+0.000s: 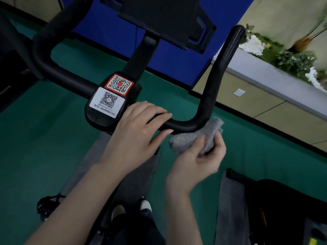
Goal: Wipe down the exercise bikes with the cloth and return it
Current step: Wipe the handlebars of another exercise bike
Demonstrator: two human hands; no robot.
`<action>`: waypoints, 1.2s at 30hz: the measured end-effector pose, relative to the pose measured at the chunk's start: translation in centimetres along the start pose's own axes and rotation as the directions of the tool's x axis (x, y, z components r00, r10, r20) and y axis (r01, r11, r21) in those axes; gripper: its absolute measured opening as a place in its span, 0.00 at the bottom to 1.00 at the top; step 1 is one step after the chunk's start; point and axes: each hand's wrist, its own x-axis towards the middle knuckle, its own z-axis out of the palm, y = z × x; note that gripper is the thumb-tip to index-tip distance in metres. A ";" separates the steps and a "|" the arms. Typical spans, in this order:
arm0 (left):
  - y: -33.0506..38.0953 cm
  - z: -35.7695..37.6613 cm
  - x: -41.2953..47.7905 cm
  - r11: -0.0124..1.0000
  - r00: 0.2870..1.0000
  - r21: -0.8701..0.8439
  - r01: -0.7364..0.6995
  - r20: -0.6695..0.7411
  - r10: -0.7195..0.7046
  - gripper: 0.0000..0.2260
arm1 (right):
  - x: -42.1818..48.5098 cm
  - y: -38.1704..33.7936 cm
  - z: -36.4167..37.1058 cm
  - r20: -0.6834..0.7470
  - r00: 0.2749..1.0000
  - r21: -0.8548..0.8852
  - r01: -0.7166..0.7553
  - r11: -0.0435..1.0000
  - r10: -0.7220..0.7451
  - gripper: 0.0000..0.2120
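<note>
Left hand (136, 128) wraps the handlebar (178, 123) at frame centre, fingers over, thumb under. Right hand (200, 161) pinches the bunched grey cloth (198, 134), centre right, with the cloth touching the bar's lower bend. Judgement: brace with your left hand, fold the cloth round the bend, and draw it firmly up the right-hand upright.

Gym — exercise bike (208, 96), green floor (53, 138).

A single head-worn view looks forward and steeply down from close above the black tubular U-shaped handlebar (221, 71), with green floor (53, 138) beneath it.
</note>
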 end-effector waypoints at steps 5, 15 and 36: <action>-0.3 0.4 0.2 0.994 0.998 -0.096 0.055 -0.009 -0.056 0.13 | -2.7 0.4 0.5 0.071 0.981 -0.069 0.187 0.980 -0.182 0.14; -0.4 0.5 0.2 0.985 0.996 -0.149 0.084 -0.020 -0.088 0.11 | 2.2 0.0 0.4 0.108 0.972 -0.050 0.214 0.976 -0.207 0.13; 0.1 0.3 -0.3 0.984 0.993 -0.146 0.099 -0.046 -0.107 0.14 | 10.9 -7.1 3.3 0.955 0.250 -0.295 0.836 0.462 0.157 0.10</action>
